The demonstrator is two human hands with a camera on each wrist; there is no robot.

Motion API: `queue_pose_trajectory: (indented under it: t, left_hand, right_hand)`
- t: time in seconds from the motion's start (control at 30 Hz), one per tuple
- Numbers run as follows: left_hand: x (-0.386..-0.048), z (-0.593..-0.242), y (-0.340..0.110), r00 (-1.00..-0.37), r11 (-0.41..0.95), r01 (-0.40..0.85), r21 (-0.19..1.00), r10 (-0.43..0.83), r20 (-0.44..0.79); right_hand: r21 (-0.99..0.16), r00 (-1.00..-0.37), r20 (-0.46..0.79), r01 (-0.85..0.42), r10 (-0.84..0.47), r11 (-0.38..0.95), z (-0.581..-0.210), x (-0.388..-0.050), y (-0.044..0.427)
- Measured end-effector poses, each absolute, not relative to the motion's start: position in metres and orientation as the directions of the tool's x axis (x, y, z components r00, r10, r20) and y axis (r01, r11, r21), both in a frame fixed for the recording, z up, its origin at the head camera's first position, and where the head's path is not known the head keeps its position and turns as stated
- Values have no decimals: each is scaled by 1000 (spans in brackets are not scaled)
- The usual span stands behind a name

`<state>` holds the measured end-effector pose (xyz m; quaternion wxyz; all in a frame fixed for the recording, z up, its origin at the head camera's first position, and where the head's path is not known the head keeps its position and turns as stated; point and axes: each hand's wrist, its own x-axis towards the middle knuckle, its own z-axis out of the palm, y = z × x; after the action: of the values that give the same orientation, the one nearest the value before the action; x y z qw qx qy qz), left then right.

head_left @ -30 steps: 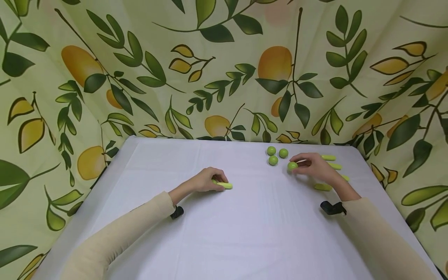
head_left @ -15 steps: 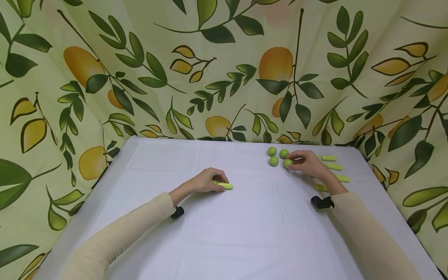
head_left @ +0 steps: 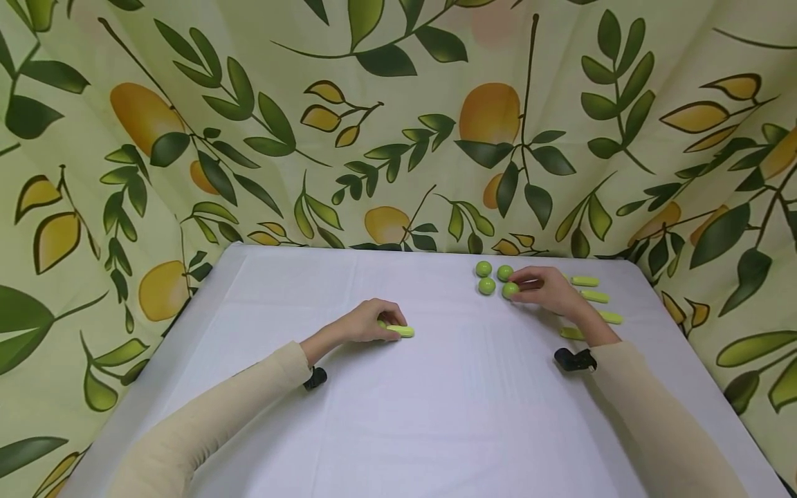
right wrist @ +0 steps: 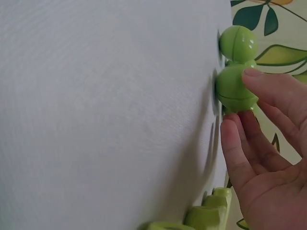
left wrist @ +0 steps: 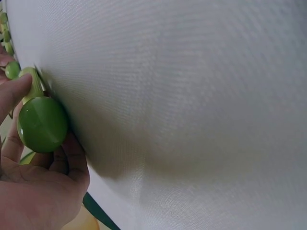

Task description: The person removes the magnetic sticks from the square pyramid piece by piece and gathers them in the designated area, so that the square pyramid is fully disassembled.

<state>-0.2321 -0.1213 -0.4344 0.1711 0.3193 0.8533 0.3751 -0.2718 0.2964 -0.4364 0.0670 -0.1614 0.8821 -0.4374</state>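
Observation:
My left hand (head_left: 367, 321) grips a ribbed light-green stick (head_left: 403, 332) low over the white table. In the left wrist view a rounded, darker green piece (left wrist: 43, 124) sits at the stick's near end, between thumb and fingers; I cannot tell whether the two are joined. Towards the back right, my right hand (head_left: 549, 288) pinches a glossy green ball (right wrist: 232, 90), thumb on one side and fingertips on the other. That ball is beside several like it: one at the back left (head_left: 483, 269), one in front of it (head_left: 487, 286), and one just behind the held ball (head_left: 505, 273).
Right of the balls lie several light-green sticks (head_left: 594, 297) in a loose column, partly behind my right wrist. The white-covered table (head_left: 411, 415) ends at a patterned curtain (head_left: 411, 159) at the back and sides. A black wrist camera (head_left: 574, 360) hangs below my right sleeve.
My right hand has carried its ball slightly left and back, up to the other balls, and has barely moved in the last half second. My left hand stays in place.

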Motion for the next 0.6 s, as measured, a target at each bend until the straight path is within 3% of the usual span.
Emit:
queue_pose_trajectory:
  t: [0.6]
  left_hand:
    - [-230, -434, -117, -728, 507, 437, 743, 684, -38]
  right_hand:
    - [-799, -946, 53, -233, -321, 555, -418, -245, 310]
